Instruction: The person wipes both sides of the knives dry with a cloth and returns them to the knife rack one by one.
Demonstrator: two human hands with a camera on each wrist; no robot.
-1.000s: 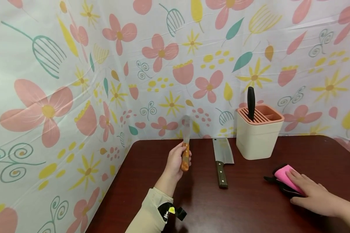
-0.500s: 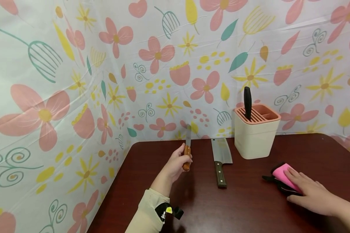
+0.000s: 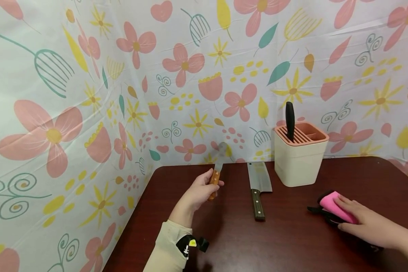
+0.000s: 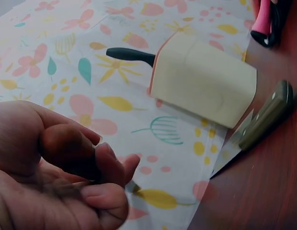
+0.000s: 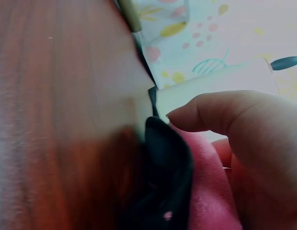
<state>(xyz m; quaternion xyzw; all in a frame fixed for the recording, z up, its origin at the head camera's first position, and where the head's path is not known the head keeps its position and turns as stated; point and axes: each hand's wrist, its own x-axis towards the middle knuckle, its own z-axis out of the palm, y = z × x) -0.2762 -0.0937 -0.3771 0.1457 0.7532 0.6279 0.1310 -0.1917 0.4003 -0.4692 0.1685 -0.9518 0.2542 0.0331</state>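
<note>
In the head view, my left hand (image 3: 200, 189) grips the orange-brown wooden handle (image 3: 214, 184) of a knife raised above the far left of the table. Its blade (image 3: 219, 163) points away and up, its tip blurred against the patterned sheet. From the left wrist, curled fingers (image 4: 112, 165) surround the rounded handle end (image 4: 66, 143). On the right, my right hand (image 3: 367, 223) holds a pink-and-black soft fabric item (image 3: 336, 206) low at the table, thumb and fingers on either side. The right wrist view shows its pink cloth (image 5: 208, 187) and black edge (image 5: 174, 153); its kind is unclear.
A cleaver (image 3: 260, 177) with a dark wooden handle lies flat on the dark red table (image 3: 238, 245). Beyond it to the right stands a cream knife holder (image 3: 295, 164) with a slotted orange top and one black-handled knife (image 3: 290, 121) in it. A flowered sheet (image 3: 176, 75) hangs behind.
My left hand has shifted slightly left and turned, and the knife's blade now leans more to the right. My right hand stays on the pink-and-black item.
</note>
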